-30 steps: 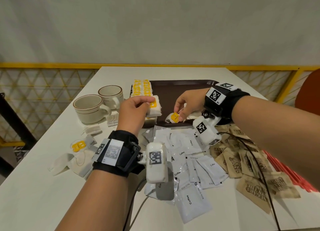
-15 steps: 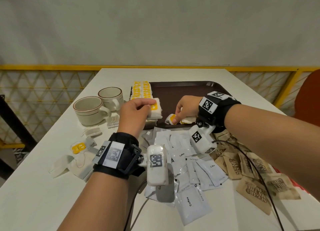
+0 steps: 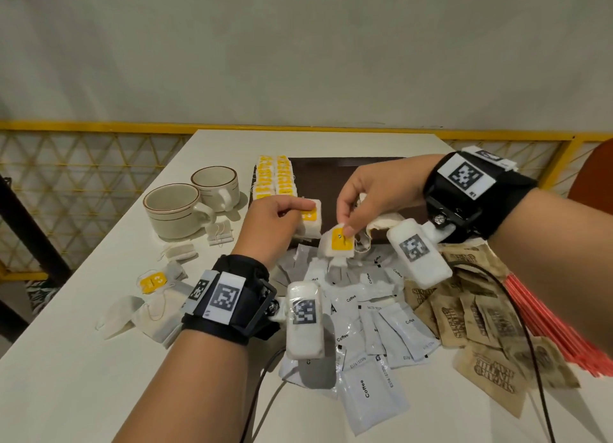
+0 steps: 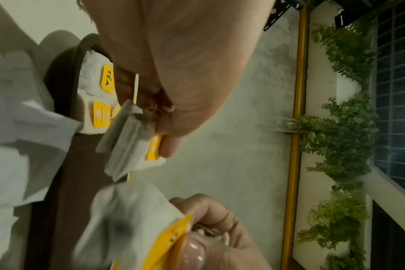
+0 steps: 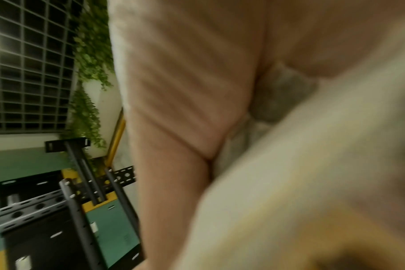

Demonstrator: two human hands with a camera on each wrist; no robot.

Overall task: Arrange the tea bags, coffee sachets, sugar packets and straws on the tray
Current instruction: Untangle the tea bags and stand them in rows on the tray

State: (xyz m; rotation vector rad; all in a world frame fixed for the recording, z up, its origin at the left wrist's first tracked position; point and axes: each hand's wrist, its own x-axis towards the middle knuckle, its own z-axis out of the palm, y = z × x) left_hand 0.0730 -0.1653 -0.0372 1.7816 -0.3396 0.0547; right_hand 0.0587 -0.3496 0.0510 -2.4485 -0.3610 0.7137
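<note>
My left hand (image 3: 300,210) grips a small stack of tea bags (image 3: 311,225) with yellow tags at the near left corner of the brown tray (image 3: 348,170). Just right of it, my right hand (image 3: 345,233) pinches one tea bag (image 3: 338,247) by its yellow tag, held above the tray's near edge. In the left wrist view the gripped tea bags (image 4: 130,142) hang from my left hand (image 4: 166,142), with the right hand's tea bag (image 4: 127,219) below. Two rows of tea bags (image 3: 275,180) lie on the tray's left side. The right wrist view is blurred.
White coffee sachets (image 3: 365,313) are heaped in front of the tray, brown sugar packets (image 3: 481,313) to their right, red straws (image 3: 547,323) at the far right. Two cups (image 3: 175,207) and loose tea bags (image 3: 152,283) lie on the table's left.
My right hand has risen from the tray's near edge, lifting the yellow-tagged tea bag. The left hand keeps its grip on the stack in about the same place.
</note>
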